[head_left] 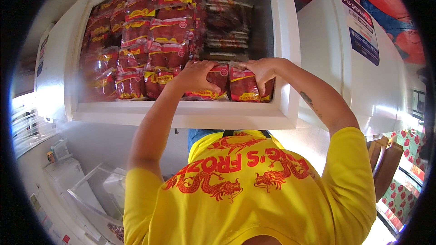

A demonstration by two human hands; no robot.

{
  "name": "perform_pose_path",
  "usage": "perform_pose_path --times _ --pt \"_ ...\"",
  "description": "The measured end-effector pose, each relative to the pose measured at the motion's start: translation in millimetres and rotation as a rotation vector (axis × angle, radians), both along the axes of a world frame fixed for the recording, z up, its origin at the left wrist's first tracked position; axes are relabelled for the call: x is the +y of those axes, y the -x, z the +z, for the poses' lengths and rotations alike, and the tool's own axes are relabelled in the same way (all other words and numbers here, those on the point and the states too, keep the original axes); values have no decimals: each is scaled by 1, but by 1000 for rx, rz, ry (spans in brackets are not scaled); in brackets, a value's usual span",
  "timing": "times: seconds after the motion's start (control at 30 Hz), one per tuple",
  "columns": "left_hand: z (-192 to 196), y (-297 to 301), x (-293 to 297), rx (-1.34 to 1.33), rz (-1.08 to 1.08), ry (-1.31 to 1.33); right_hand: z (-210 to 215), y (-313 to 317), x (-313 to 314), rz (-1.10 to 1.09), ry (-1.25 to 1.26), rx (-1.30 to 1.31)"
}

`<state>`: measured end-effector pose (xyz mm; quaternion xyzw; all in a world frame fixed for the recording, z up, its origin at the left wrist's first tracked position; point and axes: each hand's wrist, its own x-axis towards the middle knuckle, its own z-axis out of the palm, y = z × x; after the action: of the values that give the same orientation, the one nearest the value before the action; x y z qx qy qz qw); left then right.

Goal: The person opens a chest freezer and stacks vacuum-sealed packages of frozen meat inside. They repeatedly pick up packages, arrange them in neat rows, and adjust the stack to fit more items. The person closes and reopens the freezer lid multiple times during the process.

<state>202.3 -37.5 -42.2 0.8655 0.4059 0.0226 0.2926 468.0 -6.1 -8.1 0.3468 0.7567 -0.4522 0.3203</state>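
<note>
Red plastic-wrapped meat packs with yellow labels (227,84) sit at the near edge of the white chest freezer (190,115); I press my left hand (197,76) and right hand (260,70) down, fingers curled gripping them. Most rows look filled; the dark right corner remains.

1. Second white chest freezer (363,68), lid shut, blue label on top, right of frame.
2. Red floral mural or fabric (386,0), upper right.
3. Wooden chairs (386,163) beside red-flowered tablecloth (399,195), lower right.
4. White appliance with clear lid (91,190), lower left.
5. Pale floor (113,145); bright daylight at left edge.
</note>
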Motion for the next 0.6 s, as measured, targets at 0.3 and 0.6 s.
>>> perform_pose_path --times 0.3,0.6 --pt "18 -15 10 206 19 287 16 13 0 -337 355 76" --pt "24 -19 -2 163 89 40 -3 0 5 -349 314 159"
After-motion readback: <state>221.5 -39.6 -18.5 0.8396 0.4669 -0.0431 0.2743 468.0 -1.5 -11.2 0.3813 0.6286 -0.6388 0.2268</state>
